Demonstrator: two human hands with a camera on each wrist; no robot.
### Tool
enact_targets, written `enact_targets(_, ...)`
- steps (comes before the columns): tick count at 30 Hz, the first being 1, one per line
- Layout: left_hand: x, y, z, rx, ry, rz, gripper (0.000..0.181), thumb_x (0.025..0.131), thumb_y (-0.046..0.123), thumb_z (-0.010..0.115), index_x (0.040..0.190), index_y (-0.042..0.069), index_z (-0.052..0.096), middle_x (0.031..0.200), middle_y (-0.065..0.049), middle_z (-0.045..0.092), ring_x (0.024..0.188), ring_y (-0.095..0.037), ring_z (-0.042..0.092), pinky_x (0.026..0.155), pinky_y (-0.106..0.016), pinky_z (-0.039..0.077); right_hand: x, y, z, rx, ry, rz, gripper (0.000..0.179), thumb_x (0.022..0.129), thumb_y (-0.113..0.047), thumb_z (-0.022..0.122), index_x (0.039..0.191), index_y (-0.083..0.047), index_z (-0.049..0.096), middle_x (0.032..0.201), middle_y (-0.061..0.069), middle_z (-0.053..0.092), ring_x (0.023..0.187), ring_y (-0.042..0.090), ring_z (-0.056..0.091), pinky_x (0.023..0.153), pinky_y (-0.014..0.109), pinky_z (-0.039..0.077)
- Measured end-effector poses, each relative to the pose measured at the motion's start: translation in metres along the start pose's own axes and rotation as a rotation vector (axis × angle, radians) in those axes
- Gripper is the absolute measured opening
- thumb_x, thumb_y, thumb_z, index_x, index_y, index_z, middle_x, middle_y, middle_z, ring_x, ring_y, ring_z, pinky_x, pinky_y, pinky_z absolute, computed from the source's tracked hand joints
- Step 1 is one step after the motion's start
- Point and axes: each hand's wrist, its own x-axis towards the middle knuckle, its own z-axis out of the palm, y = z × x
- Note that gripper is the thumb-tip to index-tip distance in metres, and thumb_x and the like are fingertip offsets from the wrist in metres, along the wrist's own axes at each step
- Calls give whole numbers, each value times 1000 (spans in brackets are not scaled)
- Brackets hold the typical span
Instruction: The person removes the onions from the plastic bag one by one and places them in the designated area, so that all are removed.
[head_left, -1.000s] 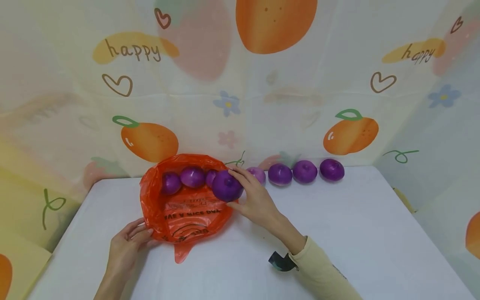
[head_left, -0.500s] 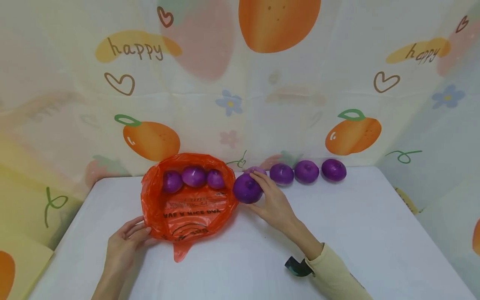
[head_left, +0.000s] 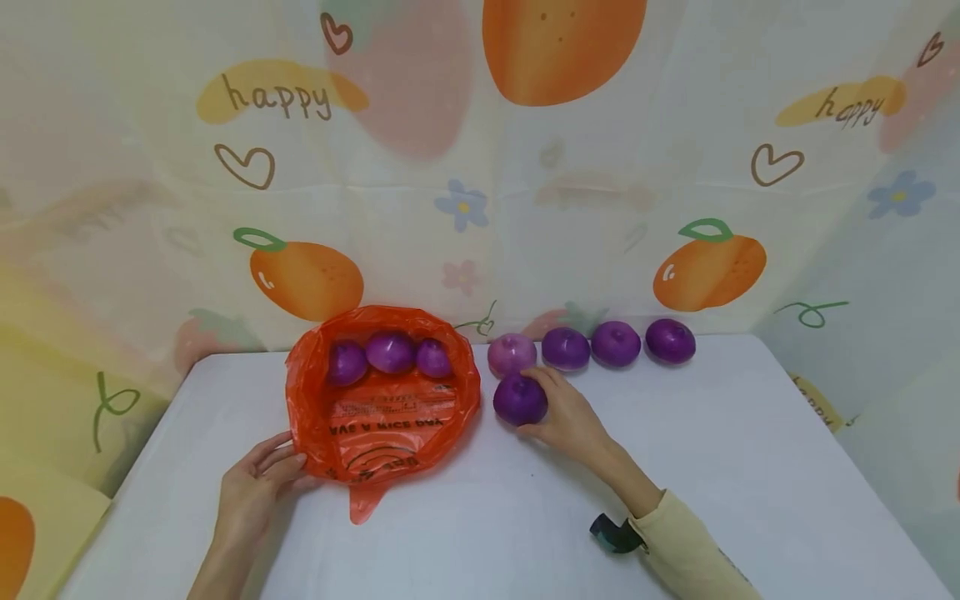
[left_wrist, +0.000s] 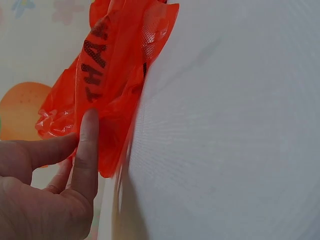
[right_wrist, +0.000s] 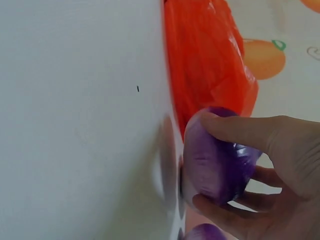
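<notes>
An orange-red plastic bag (head_left: 382, 475) with dark printing lies with its mouth wide toward me, three purple onions (head_left: 390, 352) inside along its back. My left hand (head_left: 251, 492) holds the bag's lower left rim between thumb and fingers; in the left wrist view the fingers (left_wrist: 86, 155) lie against the printed plastic. Right of the bag, my right hand (head_left: 570, 417) grips a dark purple onion (head_left: 520, 400), thumb on the near side and fingertips over the far side. In the right wrist view this onion (right_wrist: 217, 160) is close over the white tabletop.
Behind my right hand, several more purple onions (head_left: 615, 344) stand in a row along the back of the white table (head_left: 465, 542). A printed cloth (head_left: 495, 208) with fruit and hearts hangs behind the table. A dark strap piece (head_left: 615, 533) shows at the right sleeve.
The right hand has moved right, away from the bag's right rim, and lower toward the table with the onion in its grip. The left hand stays at the bag.
</notes>
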Motion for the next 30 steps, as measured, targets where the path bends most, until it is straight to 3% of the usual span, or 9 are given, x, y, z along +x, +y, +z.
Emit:
enact_targets(9,0,-1,0,16,-16,4,60,96,12,62,150,6,35,105,8,67,83,-6,68,77,-23,57,1,4,5,60,-35,-51,78,64,-12,92,130,0,53,128,16,56,118,33,56,104,48,44)
enact_targets(19,0,1,1,27,-25,21,58,97,11,61,149,5,36,107,7,68,84,-4,68,77,-23,57,0,4,-3,-17,-98,-16,89,70,-24,89,143,-2,43,141,16,50,130,33,47,106,51,42)
enact_targets(24,2,1,3,18,-49,38,57,97,11,60,148,4,37,103,11,67,84,-5,69,77,-23,57,4,-6,-16,-8,-65,-17,83,73,-25,87,141,-2,46,142,15,49,133,33,45,108,49,40)
enact_targets(30,4,-2,2,71,-39,24,58,98,14,60,150,6,37,117,2,67,85,-3,67,78,-20,56,8,-26,-19,31,15,-66,59,82,-19,80,133,-2,56,137,14,54,129,32,49,107,46,41)
